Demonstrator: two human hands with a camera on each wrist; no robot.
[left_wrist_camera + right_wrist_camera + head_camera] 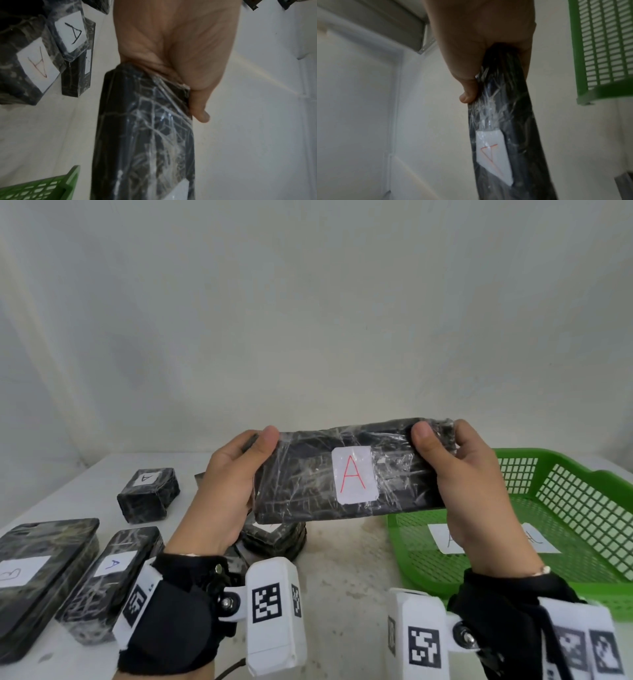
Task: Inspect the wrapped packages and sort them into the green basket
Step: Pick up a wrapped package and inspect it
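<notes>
A long black package (308, 481) wrapped in clear film is held up above the table, its white label with a red "A" (354, 474) facing me. My left hand (233, 474) grips its left end, thumb on the front. My right hand (462, 474) grips the right end the same way. The left wrist view shows the package (145, 135) running down from the palm (180, 40); the right wrist view shows the package's label (493, 152) below the thumb (469, 92). The green basket (565, 580) stands on the table at the right, below my right hand.
Several wrapped black packages lie on the white table: a small cube labelled A (149, 489), a long one labelled A (109, 577), a flat large one (37, 573) at the left edge, and one (277, 537) under the held package. White paper labels (544, 539) lie in the basket.
</notes>
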